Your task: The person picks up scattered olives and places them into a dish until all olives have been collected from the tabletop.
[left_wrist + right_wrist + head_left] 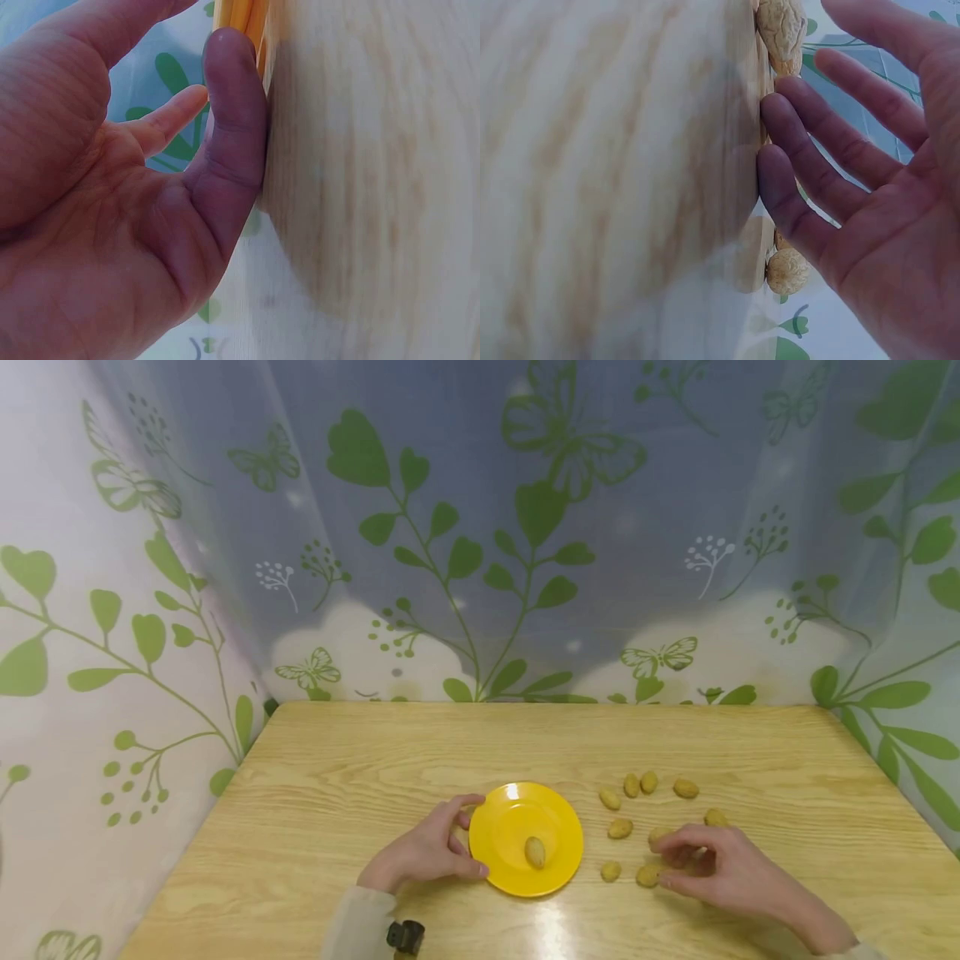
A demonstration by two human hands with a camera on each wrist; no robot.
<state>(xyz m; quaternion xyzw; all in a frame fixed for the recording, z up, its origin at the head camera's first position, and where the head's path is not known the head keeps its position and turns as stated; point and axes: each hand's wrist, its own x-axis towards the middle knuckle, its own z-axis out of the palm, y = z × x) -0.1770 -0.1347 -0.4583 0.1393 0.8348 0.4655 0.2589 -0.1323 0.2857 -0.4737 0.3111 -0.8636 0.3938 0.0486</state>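
A round yellow plate lies on the table with one wrinkled tan walnut on it. My left hand holds the plate's left rim, its thumb at the near edge and its index finger at the far edge. In the left wrist view the little finger rests against the table beside the plate. To the right, my right hand hovers low with fingers spread around a walnut, thumb beside it. In the right wrist view a walnut lies beyond the loosely bent fingers, not gripped.
Several more walnuts lie scattered right of the plate, among them a walnut in the middle and a walnut farther back. The wooden table ends at a leaf-patterned curtain. A black object sits by the left sleeve.
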